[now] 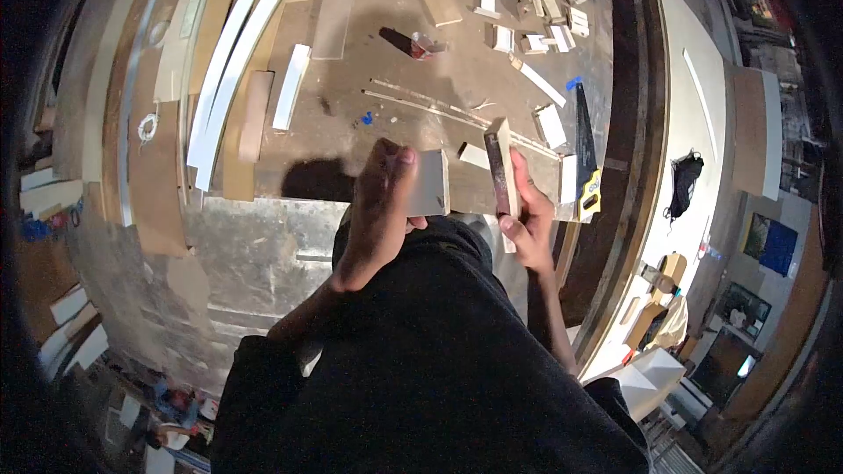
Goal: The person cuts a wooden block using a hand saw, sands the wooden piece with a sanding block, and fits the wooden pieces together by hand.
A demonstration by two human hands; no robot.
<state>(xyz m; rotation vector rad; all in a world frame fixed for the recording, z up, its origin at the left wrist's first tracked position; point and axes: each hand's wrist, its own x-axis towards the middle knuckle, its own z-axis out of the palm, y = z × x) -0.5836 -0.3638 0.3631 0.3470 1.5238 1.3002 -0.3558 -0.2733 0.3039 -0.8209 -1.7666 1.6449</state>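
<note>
My left hand [378, 211] is closed around a small flat piece of wood [430, 183] with a grey face and pale edges, held near the front edge of the workbench. To its right, my right hand [531, 224] grips a narrow wooden block [501, 171] with a dark, rough-looking side turned toward the left piece. The two pieces are apart, with a gap between them. My left fingers are mostly hidden behind the hand and the wood. A small pale strip [474, 155] lies on the bench between them.
A handsaw [587, 140] with a yellow handle lies at the bench's right edge. Several small wooden frames [503, 38] sit at the back right. A red-and-white cup [423, 46] and thin strips [457, 114] are mid-bench. Long white strips [233, 53] and boards [161, 184] cover the left.
</note>
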